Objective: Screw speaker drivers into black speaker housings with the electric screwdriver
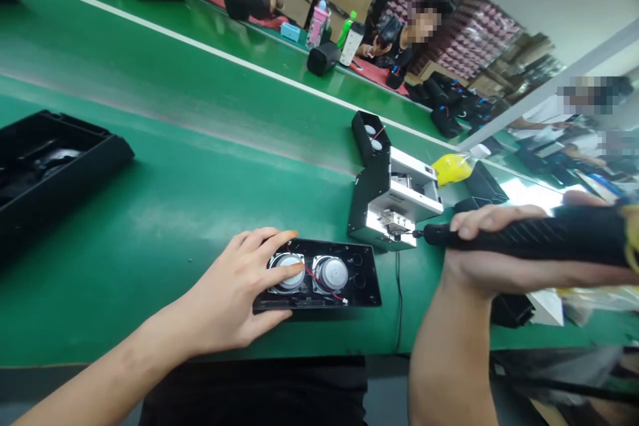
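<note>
A black speaker panel [349, 279] with two round silver drivers and red wires lies flat on the green bench near the front edge. My left hand [239, 293] rests on its left end, fingers spread over the left driver. My right hand [494, 253] grips a black electric screwdriver [539, 236] held level. The screwdriver's bit tip touches the slot of a small white and black screw feeder box [394, 196] just behind the panel.
A black tray [50, 160] sits at the far left. Another speaker panel [369, 136] leans behind the feeder, and a yellow bag [452, 168] lies to its right. Across the green conveyor [200, 80], two other people handle black speakers.
</note>
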`<state>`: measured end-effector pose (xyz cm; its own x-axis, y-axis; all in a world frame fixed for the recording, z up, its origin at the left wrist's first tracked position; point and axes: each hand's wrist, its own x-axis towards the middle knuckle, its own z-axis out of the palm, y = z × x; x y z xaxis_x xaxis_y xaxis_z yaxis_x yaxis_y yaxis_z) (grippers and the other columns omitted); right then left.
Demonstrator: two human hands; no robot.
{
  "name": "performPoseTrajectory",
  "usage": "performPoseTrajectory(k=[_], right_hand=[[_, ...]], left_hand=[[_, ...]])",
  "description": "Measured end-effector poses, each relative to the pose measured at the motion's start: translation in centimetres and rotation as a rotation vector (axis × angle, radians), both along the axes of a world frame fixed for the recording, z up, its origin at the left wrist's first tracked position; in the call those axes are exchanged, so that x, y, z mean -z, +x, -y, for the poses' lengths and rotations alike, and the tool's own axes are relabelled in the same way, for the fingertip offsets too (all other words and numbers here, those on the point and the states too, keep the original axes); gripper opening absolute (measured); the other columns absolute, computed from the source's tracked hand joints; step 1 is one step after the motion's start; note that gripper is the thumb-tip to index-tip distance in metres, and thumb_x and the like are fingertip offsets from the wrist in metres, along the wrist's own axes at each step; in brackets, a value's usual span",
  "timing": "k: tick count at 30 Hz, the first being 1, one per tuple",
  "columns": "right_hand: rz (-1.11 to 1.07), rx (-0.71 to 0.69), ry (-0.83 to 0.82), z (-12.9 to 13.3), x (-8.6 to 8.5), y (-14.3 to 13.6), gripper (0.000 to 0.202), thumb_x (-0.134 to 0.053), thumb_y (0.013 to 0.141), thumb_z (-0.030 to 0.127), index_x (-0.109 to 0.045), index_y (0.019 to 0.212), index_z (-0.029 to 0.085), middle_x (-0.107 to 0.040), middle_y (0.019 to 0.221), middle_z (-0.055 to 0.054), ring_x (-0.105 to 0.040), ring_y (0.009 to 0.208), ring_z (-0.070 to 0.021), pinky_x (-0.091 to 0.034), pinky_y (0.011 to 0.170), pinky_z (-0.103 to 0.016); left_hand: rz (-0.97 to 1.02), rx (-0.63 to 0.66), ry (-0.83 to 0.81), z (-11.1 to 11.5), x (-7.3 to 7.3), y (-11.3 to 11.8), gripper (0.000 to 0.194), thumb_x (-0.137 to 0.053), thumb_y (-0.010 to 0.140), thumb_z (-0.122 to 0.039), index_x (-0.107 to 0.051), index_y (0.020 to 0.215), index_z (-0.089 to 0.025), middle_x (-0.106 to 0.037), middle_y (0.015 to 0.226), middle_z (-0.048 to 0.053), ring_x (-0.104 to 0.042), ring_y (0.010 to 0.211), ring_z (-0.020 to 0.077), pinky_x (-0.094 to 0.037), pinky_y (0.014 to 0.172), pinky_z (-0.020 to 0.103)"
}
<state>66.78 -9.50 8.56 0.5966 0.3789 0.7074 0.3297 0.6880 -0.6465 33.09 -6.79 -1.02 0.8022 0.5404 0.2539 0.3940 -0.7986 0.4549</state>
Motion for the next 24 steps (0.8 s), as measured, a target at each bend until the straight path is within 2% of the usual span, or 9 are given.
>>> performPoseTrajectory(k=[2, 4, 9, 16, 20, 24], right_hand=[[0.047, 0.062, 0.070, -0.9, 0.2, -0.7, 0.053, -0.042, 0.093, 0.072, -0.062, 0.102, 0.024, -0.050, 0.053, 0.007, -0.044, 0.036, -0.0116, -0.038, 0.032, -0.024], [0.026, 0.026, 0.025, -1.5, 0.3, -1.0, 0.053, -0.046, 0.091, 0.075, -0.059, 0.096, 0.024, -0.048, 0.051, 0.008, -0.042, 0.035, -0.0107, -0.036, 0.032, -0.022], [-0.022, 0.020, -0.014, -1.9, 0.4, -1.1, 0.057, -0.042, 0.091, 0.078, -0.055, 0.091, 0.023, -0.049, 0.050, 0.008, -0.041, 0.034, -0.0108, -0.034, 0.030, -0.022], [-0.057, 0.013, -0.047, -1.7, 0.7, -1.3, 0.070, -0.048, 0.083, 0.086, -0.059, 0.106, 0.020, -0.049, 0.047, 0.010, -0.037, 0.031, -0.0111, -0.033, 0.029, -0.023], [-0.050, 0.028, -0.034, -1.1, 1.2, -1.0, 0.072, -0.046, 0.082, 0.089, -0.058, 0.101, 0.021, -0.049, 0.047, 0.010, -0.037, 0.031, -0.0117, -0.031, 0.027, -0.024], [-0.031, 0.048, -0.032, 0.0, 1.2, -1.9, 0.073, -0.053, 0.080, 0.086, -0.060, 0.111, 0.021, -0.051, 0.048, 0.011, -0.036, 0.031, -0.0124, -0.031, 0.025, -0.025]], left_hand=[[0.003, -0.004, 0.009, 0.0, 0.1, 0.0, 0.049, -0.072, 0.090, -0.039, -0.062, 0.138, -0.034, -0.041, 0.165, 0.010, -0.040, 0.144, 0.0410, -0.047, 0.111, 0.068], [0.011, -0.008, 0.011, 0.1, 0.2, 0.0, 0.050, -0.073, 0.089, -0.037, -0.062, 0.138, -0.034, -0.042, 0.164, 0.009, -0.041, 0.144, 0.0411, -0.047, 0.111, 0.068], [0.034, -0.025, 0.001, 0.3, 0.3, 0.1, 0.048, -0.074, 0.087, -0.035, -0.064, 0.135, -0.034, -0.043, 0.162, 0.010, -0.042, 0.143, 0.0399, -0.046, 0.112, 0.068], [0.018, 0.020, 0.037, -0.2, 0.4, -0.2, 0.050, -0.072, 0.090, -0.037, -0.062, 0.139, -0.033, -0.041, 0.164, 0.011, -0.042, 0.141, 0.0415, -0.050, 0.108, 0.068], [0.014, 0.013, 0.032, -0.2, 0.5, -0.3, 0.052, -0.073, 0.088, -0.037, -0.061, 0.139, -0.034, -0.041, 0.164, 0.010, -0.043, 0.141, 0.0413, -0.049, 0.109, 0.069], [-0.012, 0.011, 0.004, 0.1, 0.3, -0.3, 0.054, -0.073, 0.090, -0.038, -0.058, 0.141, -0.037, -0.038, 0.167, 0.007, -0.040, 0.145, 0.0395, -0.049, 0.112, 0.068]])
